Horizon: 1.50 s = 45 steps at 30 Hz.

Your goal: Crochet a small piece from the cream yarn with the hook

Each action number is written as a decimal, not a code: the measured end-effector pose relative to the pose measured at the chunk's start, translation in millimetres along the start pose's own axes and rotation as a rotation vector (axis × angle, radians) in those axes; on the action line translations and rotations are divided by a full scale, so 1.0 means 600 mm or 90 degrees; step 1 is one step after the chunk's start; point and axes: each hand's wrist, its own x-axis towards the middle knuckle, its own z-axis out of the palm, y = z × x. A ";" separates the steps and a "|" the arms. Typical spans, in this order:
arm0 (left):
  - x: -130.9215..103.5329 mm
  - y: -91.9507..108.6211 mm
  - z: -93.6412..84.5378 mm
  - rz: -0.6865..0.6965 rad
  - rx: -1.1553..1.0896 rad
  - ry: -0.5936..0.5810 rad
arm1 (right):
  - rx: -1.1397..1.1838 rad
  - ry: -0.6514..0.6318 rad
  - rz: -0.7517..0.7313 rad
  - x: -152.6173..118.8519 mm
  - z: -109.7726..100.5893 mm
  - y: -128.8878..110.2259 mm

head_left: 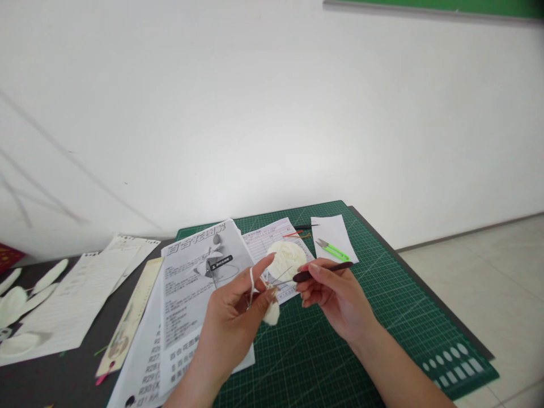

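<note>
My left hand [238, 306] pinches a small white crocheted piece [272, 313], which hangs below its fingertips. White yarn [251, 280] loops round the raised index finger. In my right hand [331, 289] is a crochet hook with a dark brown handle [302, 276]. The hook's thin metal shaft points left and meets the work at my left fingertips; the exact stitch is too small to make out. Just behind both hands lies a round cream-white ball of yarn [285, 258], resting on a lined sheet [260, 242].
Green-handled thread snips [334, 249] lie on white paper [340, 224] on the green cutting mat [382, 317]. Printed pattern sheets [182, 306] are at the left, beside a long bookmark-like strip [131, 317]. White crocheted petals [23, 300] rest at the far left. A white wall [263, 113] rises behind.
</note>
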 end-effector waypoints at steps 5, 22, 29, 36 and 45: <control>0.007 -0.019 -0.008 -0.004 -0.035 -0.008 | 0.046 0.000 0.048 0.003 -0.002 0.003; -0.010 -0.015 0.030 0.011 -0.049 0.081 | 0.000 0.039 -0.077 -0.011 0.016 0.021; -0.006 -0.023 0.031 -0.061 -0.227 0.083 | -0.434 -0.022 -0.531 -0.037 0.019 0.034; -0.004 0.005 0.018 -0.188 -0.362 0.005 | -0.641 -0.163 -0.764 -0.032 0.007 0.032; -0.003 0.018 0.002 -0.217 -0.343 -0.062 | -0.310 -0.114 -0.460 -0.035 0.008 0.026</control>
